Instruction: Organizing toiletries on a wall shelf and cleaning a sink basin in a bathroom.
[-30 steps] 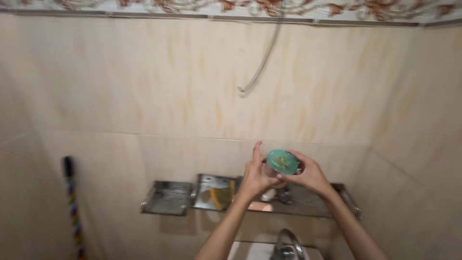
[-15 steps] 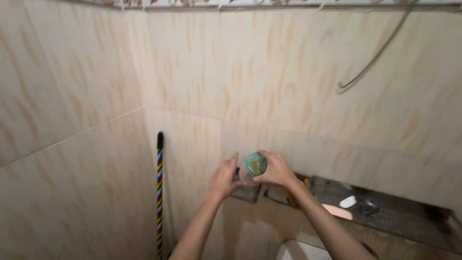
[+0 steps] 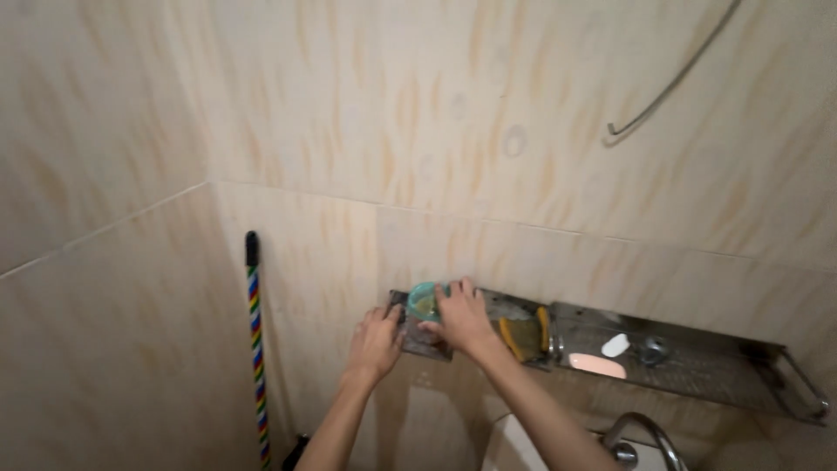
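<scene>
Since half a second ago your hands have dropped from in front of the wall down to the small steel shelf point(image 3: 427, 344), and the jar point(image 3: 425, 303) has come down with them; your view has also tilted slightly lower, so the tap point(image 3: 641, 433) now shows at the bottom. At far left, a striped stick point(image 3: 255, 349) leans in the tiled corner, well apart from you. Next comes your left hand point(image 3: 377, 342), fingers loosely spread, resting at the shelf's left front edge; whether it grips the edge or only touches it you cannot tell. Just right of it and slightly higher sits the jar, teal lid facing you, at the shelf's left end; you cannot tell whether it already rests on the steel or is tilted. Your right hand point(image 3: 462, 316) wraps the jar from its right side, fingers curled around the body, so this hand is the one holding it, and the jar lies to the left of that grip, between both hands. Further right, a yellow brush point(image 3: 523, 333) lies on the shelf, then a long rack point(image 3: 767, 392) holding a white soap point(image 3: 615, 345), a pink soap point(image 3: 596, 365) and a small metal piece point(image 3: 651, 351).
</scene>
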